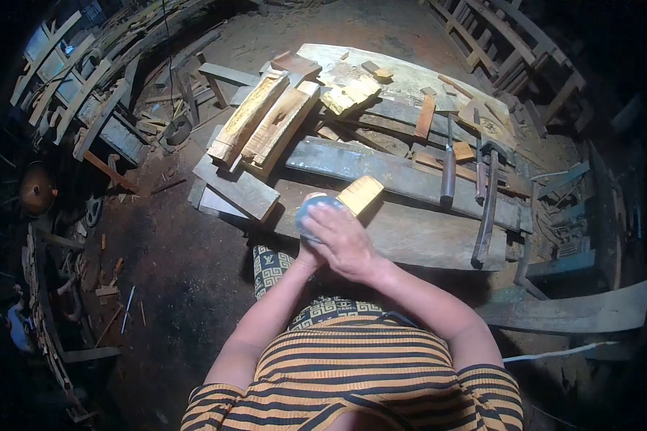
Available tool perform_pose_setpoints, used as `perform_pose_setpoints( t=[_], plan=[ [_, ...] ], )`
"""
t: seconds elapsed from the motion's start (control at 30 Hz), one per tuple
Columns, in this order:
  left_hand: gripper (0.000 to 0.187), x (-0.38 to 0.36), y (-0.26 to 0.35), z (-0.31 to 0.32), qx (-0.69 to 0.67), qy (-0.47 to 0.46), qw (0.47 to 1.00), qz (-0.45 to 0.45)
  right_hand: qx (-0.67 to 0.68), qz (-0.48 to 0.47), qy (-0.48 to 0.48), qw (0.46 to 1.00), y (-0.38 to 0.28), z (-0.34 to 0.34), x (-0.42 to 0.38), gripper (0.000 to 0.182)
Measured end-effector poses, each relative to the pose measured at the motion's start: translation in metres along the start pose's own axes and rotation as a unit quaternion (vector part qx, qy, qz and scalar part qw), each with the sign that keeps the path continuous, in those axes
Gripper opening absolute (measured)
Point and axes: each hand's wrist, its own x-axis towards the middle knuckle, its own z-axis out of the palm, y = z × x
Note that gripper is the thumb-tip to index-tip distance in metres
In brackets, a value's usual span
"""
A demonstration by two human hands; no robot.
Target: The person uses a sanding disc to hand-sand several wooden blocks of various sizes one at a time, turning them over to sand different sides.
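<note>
A pale yellow wooden block (360, 194) juts out past my hands, above the near edge of the bench. My right hand (343, 243) lies over a round grey-blue disc (304, 212), probably sandpaper, its fingers curled and pressing it against the block's near end. Beneath it, my left hand (310, 256) grips the block from below; most of its fingers are hidden by the disc and the right hand. To the right on the bench lie a chisel-like tool (448, 172), a second handled tool (480, 176) and a long curved-handled tool (487, 208) with a dark head.
Two thick carved timbers (249, 118) rest on the bench's left side. Chunks of yellow wood (352, 95) and offcuts lie beyond the plank bench (424, 233). Wood racks stand left and right, and scraps litter the dark floor (172, 237). A curved plank (575, 312) extends at right.
</note>
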Motion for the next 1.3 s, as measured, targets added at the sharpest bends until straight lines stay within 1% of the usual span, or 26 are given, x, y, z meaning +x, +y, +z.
perform_pose_setpoints(
  t=[0.03, 0.07, 0.13, 0.17, 0.23, 0.27, 0.3, 0.37, 0.4, 0.43, 0.47, 0.5, 0.57, 0.6, 0.63, 0.67, 0.7, 0.77, 0.83, 0.9, 0.93, 0.97, 1.07, 1.17, 1.23, 1.3],
  plan=[
    [0.065, -0.006, -0.027, 0.000, 0.041, -0.021, 0.999, 0.015, 0.019, -0.009, -0.018, 1.000, -0.002, 0.002, 0.005, 0.035],
    [0.067, -0.006, -0.021, -0.002, 0.109, -0.048, 0.993, 0.005, 0.037, -0.017, -0.036, 0.998, -0.002, 0.003, 0.008, 0.036],
    [0.078, -0.001, 0.007, 0.002, 0.029, -0.009, 0.999, -0.040, 0.008, 0.013, -0.033, 0.999, 0.026, 0.001, 0.013, 0.037],
    [0.088, 0.002, 0.024, 0.007, -0.118, 0.058, 0.989, -0.074, 0.011, 0.037, -0.032, 0.999, 0.047, -0.001, 0.012, 0.037],
    [0.097, 0.005, 0.029, 0.006, -0.128, 0.041, 0.985, -0.109, -0.033, 0.140, -0.027, 0.989, 0.071, -0.013, 0.008, 0.037],
    [0.094, 0.007, 0.032, 0.006, -0.122, 0.036, 0.986, -0.106, -0.035, 0.184, -0.027, 0.982, 0.079, -0.018, 0.005, 0.037],
    [0.094, 0.006, 0.029, 0.007, -0.125, 0.035, 0.986, -0.106, -0.038, 0.185, -0.028, 0.982, 0.076, -0.020, 0.003, 0.037],
    [0.095, 0.003, 0.022, 0.007, -0.094, 0.040, 0.991, -0.085, -0.016, 0.168, 0.002, 0.986, 0.063, -0.019, -0.007, 0.037],
    [0.095, 0.002, 0.021, 0.005, -0.094, 0.039, 0.991, -0.084, 0.005, 0.083, -0.004, 0.996, 0.045, -0.022, -0.008, 0.036],
    [0.096, 0.002, 0.020, 0.002, -0.020, 0.029, 0.996, -0.083, -0.039, -0.014, 0.032, 0.999, 0.028, -0.013, -0.015, 0.035],
    [0.096, 0.001, 0.019, 0.000, 0.055, 0.019, 0.995, -0.083, -0.002, -0.021, -0.005, 1.000, 0.006, -0.018, -0.018, 0.033],
    [0.096, 0.000, 0.016, -0.001, 0.057, 0.018, 0.995, -0.082, 0.034, -0.027, -0.041, 0.998, -0.009, -0.026, -0.017, 0.032],
    [0.095, 0.000, 0.008, -0.002, 0.037, -0.014, 0.999, -0.020, 0.007, -0.044, -0.015, 0.999, 0.015, -0.020, -0.015, 0.033],
    [0.093, 0.001, 0.017, 0.001, -0.002, 0.016, 0.998, -0.057, -0.021, -0.061, 0.008, 0.998, 0.033, -0.020, -0.012, 0.034],
    [0.092, 0.003, 0.028, 0.005, -0.041, 0.046, 0.994, -0.093, -0.033, 0.001, -0.012, 0.999, 0.054, -0.027, -0.005, 0.034],
    [0.097, 0.005, 0.030, 0.007, -0.105, 0.034, 0.989, -0.100, -0.053, 0.097, 0.026, 0.994, 0.075, -0.025, -0.008, 0.033],
    [0.097, 0.006, 0.034, 0.008, -0.104, 0.034, 0.989, -0.095, 0.077, 0.211, 0.026, 0.974, 0.090, -0.029, -0.007, 0.034],
    [0.102, 0.008, 0.048, 0.009, -0.119, 0.064, 0.986, -0.102, 0.238, 0.289, 0.050, 0.926, 0.104, -0.033, -0.012, 0.034],
    [0.102, 0.013, 0.051, 0.011, -0.175, 0.075, 0.977, -0.095, 0.206, 0.270, 0.085, 0.937, 0.088, -0.038, -0.011, 0.035],
    [0.093, 0.016, 0.040, 0.009, -0.202, 0.089, 0.968, -0.119, 0.143, 0.241, 0.112, 0.953, 0.061, -0.039, -0.010, 0.036],
    [0.081, 0.019, 0.041, 0.007, -0.214, 0.094, 0.963, -0.133, 0.120, 0.190, 0.094, 0.970, 0.056, -0.028, -0.013, 0.036],
    [0.081, 0.020, 0.037, 0.005, -0.211, 0.091, 0.964, -0.134, 0.097, 0.138, 0.076, 0.983, 0.050, -0.017, -0.017, 0.036],
    [0.065, 0.022, 0.023, 0.000, -0.311, 0.122, 0.927, -0.168, 0.141, 0.054, 0.054, 0.987, 0.022, -0.006, -0.018, 0.035],
    [0.062, 0.025, 0.033, -0.004, -0.263, 0.130, 0.935, -0.198, 0.139, 0.078, 0.063, 0.985, 0.059, -0.004, -0.012, 0.034],
    [0.061, 0.028, 0.045, -0.003, -0.264, 0.127, 0.931, -0.220, 0.123, 0.114, 0.107, 0.980, 0.072, -0.002, -0.008, 0.033],
    [0.058, 0.028, 0.056, 0.000, -0.260, 0.147, 0.927, -0.225, 0.149, 0.214, 0.134, 0.956, 0.076, -0.001, -0.008, 0.033]
  ],
)
